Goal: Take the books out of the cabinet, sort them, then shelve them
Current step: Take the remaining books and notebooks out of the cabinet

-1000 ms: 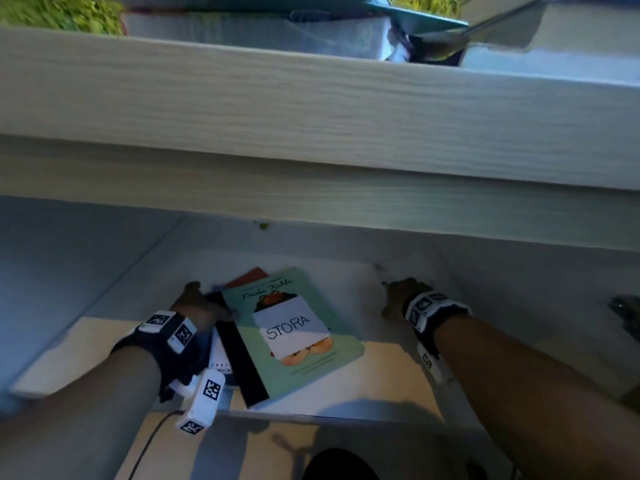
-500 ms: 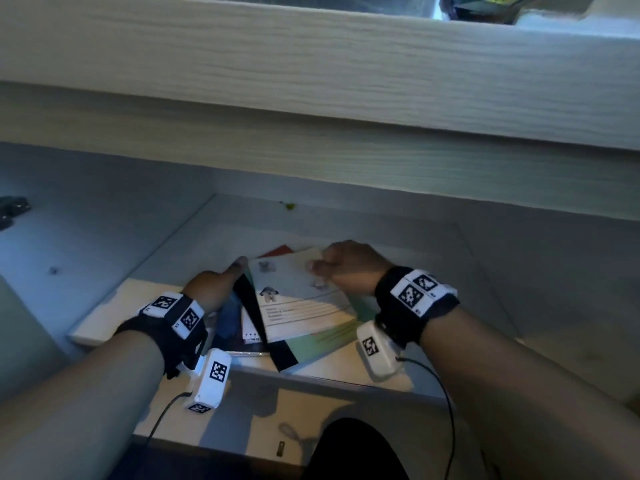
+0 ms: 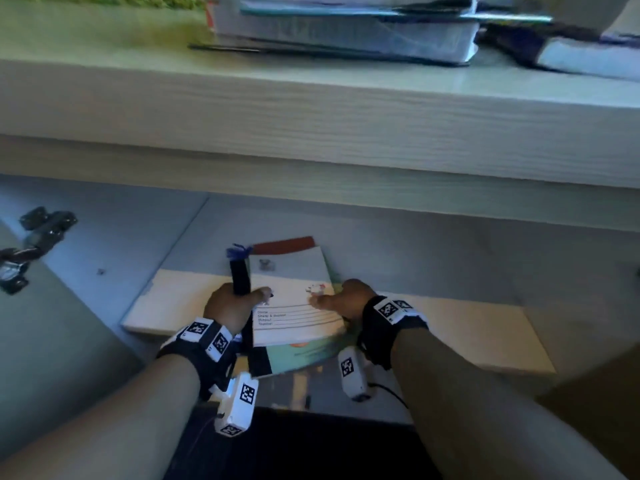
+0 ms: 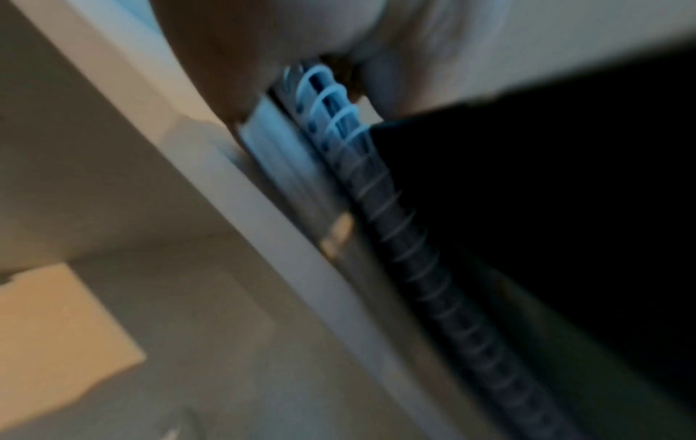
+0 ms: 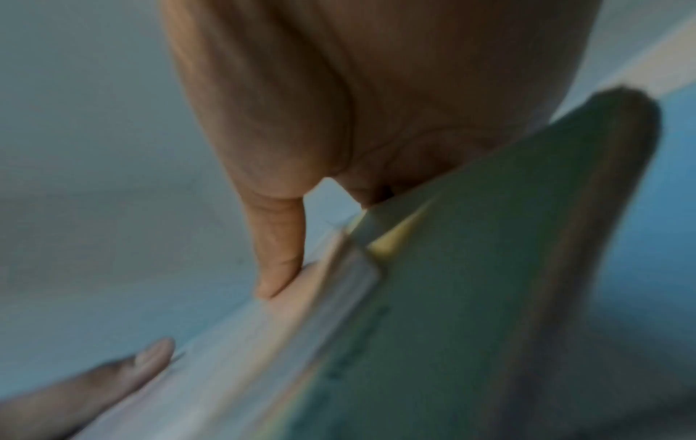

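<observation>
A small stack of books [image 3: 294, 306] sits at the front of the lower cabinet shelf [image 3: 467, 327], a white lined notebook on top, a green book [image 3: 298, 355] under it and a red cover at the back. My left hand [image 3: 235, 303] grips the stack's left edge, thumb on top, by a black spine. My right hand [image 3: 343, 299] grips the right edge, thumb on the white cover. In the left wrist view a spiral binding [image 4: 339, 119] runs beside a black cover. The right wrist view shows my fingers [image 5: 278, 253] under the green book [image 5: 471, 268].
A thick wooden shelf [image 3: 311, 109] juts out above the opening and carries a pile of books [image 3: 346, 29]. A metal door hinge [image 3: 34, 244] sits on the left cabinet wall. The cabinet's side walls close in on both sides.
My right hand came from the shelf's right side onto the stack, then to its right edge. The white notebook now lies on top, and both hands have drawn the stack toward the shelf's front.
</observation>
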